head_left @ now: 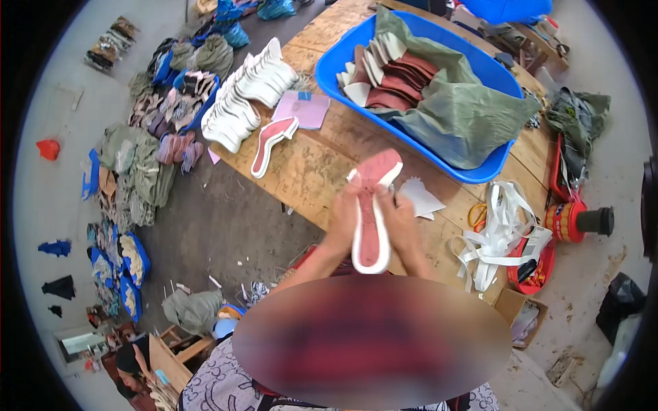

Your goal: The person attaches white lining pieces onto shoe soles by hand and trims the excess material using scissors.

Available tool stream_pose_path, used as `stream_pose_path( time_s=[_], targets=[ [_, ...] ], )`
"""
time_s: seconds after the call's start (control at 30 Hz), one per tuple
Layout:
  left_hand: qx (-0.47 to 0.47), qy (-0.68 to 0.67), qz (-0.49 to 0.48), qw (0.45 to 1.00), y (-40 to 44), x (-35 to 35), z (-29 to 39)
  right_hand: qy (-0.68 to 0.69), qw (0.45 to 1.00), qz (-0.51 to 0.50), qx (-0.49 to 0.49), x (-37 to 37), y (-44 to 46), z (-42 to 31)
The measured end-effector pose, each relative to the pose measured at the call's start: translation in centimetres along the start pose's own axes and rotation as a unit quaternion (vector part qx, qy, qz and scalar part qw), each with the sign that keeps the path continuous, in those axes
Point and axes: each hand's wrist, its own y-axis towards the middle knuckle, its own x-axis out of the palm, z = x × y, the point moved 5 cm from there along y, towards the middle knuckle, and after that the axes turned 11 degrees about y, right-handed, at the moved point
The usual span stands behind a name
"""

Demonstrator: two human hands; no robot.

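1. Left hand (345, 214) and right hand (399, 216): I have fingers closed on the red-and-white sole (372, 236).
2. I hold it over the table's (319, 181) near edge.
3. Second sole (266, 148) lies near left corner.

Pale patterned cloth (214, 373) with dark curls, blurred dark-red front (370, 335)

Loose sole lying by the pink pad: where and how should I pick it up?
Probably pinch the sole across its slim middle, hand coming from its right. It narrows there, and bare table lies on that side, while the white stack crowds its left and the pad its far end.
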Motion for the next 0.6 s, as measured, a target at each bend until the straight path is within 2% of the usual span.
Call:
stream_pose_path(
  time_s=[0.03,0.07,0.1,0.13,0.17,0.2,0.23,0.27,0.3,0.33,0.4,0.47,0.5,0.6],
  targets=[
    [0.029,0.008,0.055,0.998,0.5,-1.3,0.9,-0.033,0.999,-0.018,0.005,0.5,0.3,3.2],
    [0.068,0.043,0.126,0.989,0.5,-3.3,1.4,-0.093,0.992,-0.047,0.072,0.9,-0.1,5.2],
    [0.084,0.015,0.167,0.982,1.2,-5.5,0.5,-0.056,0.993,-0.060,0.085,2.4,-1.1,5.3],
    [0.099,-0.013,0.207,0.973,1.7,-8.0,-0.1,-0.059,0.957,-0.162,0.233,2.8,-2.9,5.3],
    [0.075,-0.044,0.204,0.975,1.4,-9.8,0.7,-0.075,0.927,-0.295,0.219,3.2,-3.6,8.0],
    [0.050,-0.074,0.201,0.975,0.9,-11.8,1.4,-0.101,0.909,-0.359,0.186,3.6,-4.1,8.8],
    [0.079,-0.014,0.204,0.976,0.9,-14.2,1.2,-0.107,0.943,-0.306,0.073,2.1,-2.3,11.6],
    [0.055,-0.034,0.178,0.982,0.8,-15.2,0.3,-0.111,0.961,-0.249,-0.041,0.4,-0.7,13.7],
    [0.032,-0.055,0.150,0.987,0.4,-15.9,-0.6,-0.230,0.965,-0.123,-0.026,-1.2,1.5,13.7],
    [0.007,-0.076,0.121,0.990,0.1,-16.3,-1.4,-0.344,0.939,0.005,-0.011,-2.3,4.2,13.2],
    [-0.030,-0.192,0.115,0.974,0.2,-15.9,-3.4,-0.427,0.883,0.032,-0.192,-1.3,8.0,12.7],
    [-0.086,-0.261,0.090,0.957,0.4,-16.3,-7.1,-0.494,0.854,-0.001,-0.164,-0.4,10.9,15.5],
    [-0.110,-0.252,0.103,0.956,0.4,-16.1,-8.1,-0.526,0.837,-0.018,-0.150,0.0,11.8,16.8],
    [-0.164,-0.181,0.049,0.968,0.4,-16.5,-10.7,-0.549,0.819,-0.014,-0.164,0.1,12.6,18.8]
  ],
)
